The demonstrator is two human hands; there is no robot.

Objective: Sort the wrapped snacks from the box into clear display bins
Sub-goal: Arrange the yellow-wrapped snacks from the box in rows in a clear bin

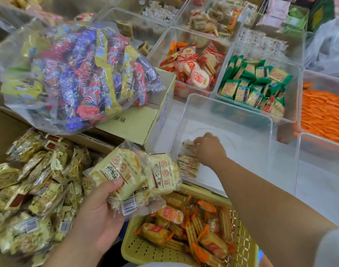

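Observation:
My left hand (99,212) grips several pale yellow wrapped snacks (134,174) above the cardboard box (3,132), which holds a heap of the same gold-wrapped snacks (35,189). My right hand (209,149) reaches down inside a clear display bin (228,112) and pinches one wrapped snack (188,143) near the bin's left wall. A few of these snacks (188,164) lie on the bin floor just below that hand.
A big clear bag of colourful candies (78,74) lies on a closed carton (137,122). A yellow basket (145,251) of orange-wrapped biscuits sits at the bottom. Bins of red (193,68), green (255,83) and orange (322,112) snacks stand behind.

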